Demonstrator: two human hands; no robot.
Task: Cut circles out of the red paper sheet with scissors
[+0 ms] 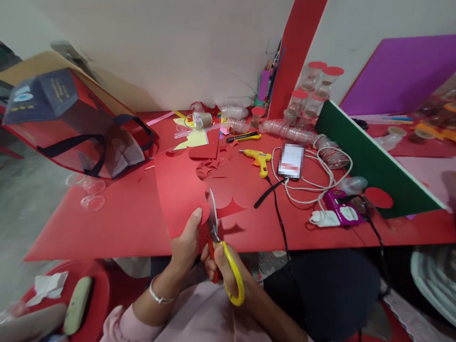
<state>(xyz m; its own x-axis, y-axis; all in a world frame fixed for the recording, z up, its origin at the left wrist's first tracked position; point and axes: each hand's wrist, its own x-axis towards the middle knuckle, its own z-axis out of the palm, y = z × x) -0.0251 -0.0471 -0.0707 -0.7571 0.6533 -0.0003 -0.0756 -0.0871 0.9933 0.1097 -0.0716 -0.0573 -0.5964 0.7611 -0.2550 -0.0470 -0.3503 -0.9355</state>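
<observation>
Pinching the near edge of a red paper sheet (pixel 181 199), the left hand (pixel 185 244) has its thumb pressed on top and fingers underneath, which seems meant to keep the sheet taut and lifted off the red table (pixel 120 220) so blades can pass through it. The right hand (pixel 225 266) is clenched through the yellow-and-red loops of the scissors (pixel 221 245), whose blades point away from the body and bite into the paper just beside the left thumb; a scalloped cut edge shows to the right of the blades. Red paper offcuts (pixel 210 167) lie farther back on the table. Beyond them rest a yellow glue gun (pixel 258 157), a phone (pixel 291 160) ringed by a white cable (pixel 323 179), and a row of clear plastic cups (pixel 287 129) lying on their side. A red bag (pixel 76 126) sits at the left.
</observation>
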